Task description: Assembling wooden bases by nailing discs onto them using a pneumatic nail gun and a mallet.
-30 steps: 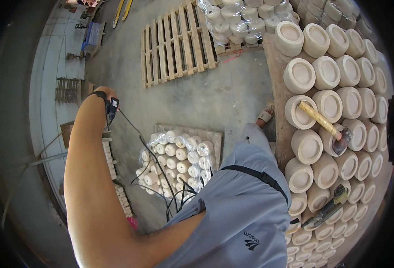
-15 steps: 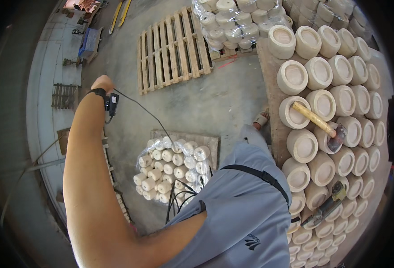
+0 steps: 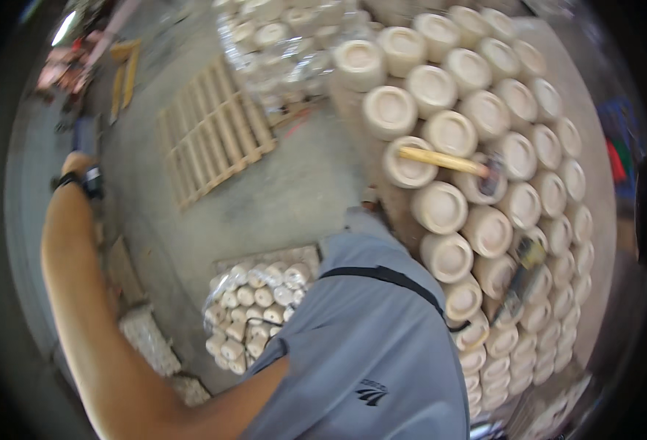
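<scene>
My left arm reaches out to the far left, and my left hand (image 3: 80, 163) is small and blurred there, its fingers not readable. A black strap with a small dark device (image 3: 93, 182) is on that wrist. No held thing can be made out. My right hand is out of view. On the right, a hammer (image 3: 440, 158) with a yellow wooden handle and dark head lies across rows of pale round blocks (image 3: 441, 207) with recessed tops. Closer to me on the same blocks lies a dark, long-bodied power tool (image 3: 517, 287) with a yellowish-green end.
A wooden pallet (image 3: 217, 132) lies on the grey floor ahead. Behind it stands a plastic-wrapped stack (image 3: 287, 48) of pale pieces. A lower wrapped heap (image 3: 254, 312) sits beside my body. Farther left are yellow forks (image 3: 125, 77) and stone slabs (image 3: 147, 341) along the wall.
The whole view has swung, so pallet, blocks and tools sit further left in it. My left arm has moved further left in view too. Hammer and power tool still lie on the blocks.
</scene>
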Available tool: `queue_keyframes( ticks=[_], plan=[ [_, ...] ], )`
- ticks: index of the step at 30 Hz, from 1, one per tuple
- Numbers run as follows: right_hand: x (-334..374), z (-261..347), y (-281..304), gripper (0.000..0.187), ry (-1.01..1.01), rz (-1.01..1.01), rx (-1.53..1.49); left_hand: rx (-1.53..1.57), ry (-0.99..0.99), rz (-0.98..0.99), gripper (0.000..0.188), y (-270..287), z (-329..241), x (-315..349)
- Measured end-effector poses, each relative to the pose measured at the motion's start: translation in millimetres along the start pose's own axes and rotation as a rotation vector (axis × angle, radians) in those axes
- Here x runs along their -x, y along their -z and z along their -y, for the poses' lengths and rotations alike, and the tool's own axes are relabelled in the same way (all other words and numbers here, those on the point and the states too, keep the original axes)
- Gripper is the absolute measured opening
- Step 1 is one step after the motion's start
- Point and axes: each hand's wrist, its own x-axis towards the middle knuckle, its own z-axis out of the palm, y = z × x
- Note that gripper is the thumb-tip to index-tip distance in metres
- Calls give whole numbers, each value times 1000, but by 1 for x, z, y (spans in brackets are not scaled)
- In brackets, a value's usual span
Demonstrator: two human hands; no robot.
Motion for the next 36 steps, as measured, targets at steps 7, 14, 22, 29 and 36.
queue_keyframes(
  ticks=[7,14,22,29,36],
  plan=[
    [120,-147,105,27,-289,66,-191,1442,-297,231,26,179,-92,-43],
    [172,29,146,26,102,-137,-309,1355,-917,-23,41,375,-201,86],
    [165,212,82,31,357,-401,-305,1142,-1562,-317,33,492,-321,208],
    [106,290,-45,55,312,-170,193,530,-1896,-401,34,501,-448,269],
    [40,299,-139,86,193,-61,98,668,-1622,-691,54,453,-663,237]
  ],
)
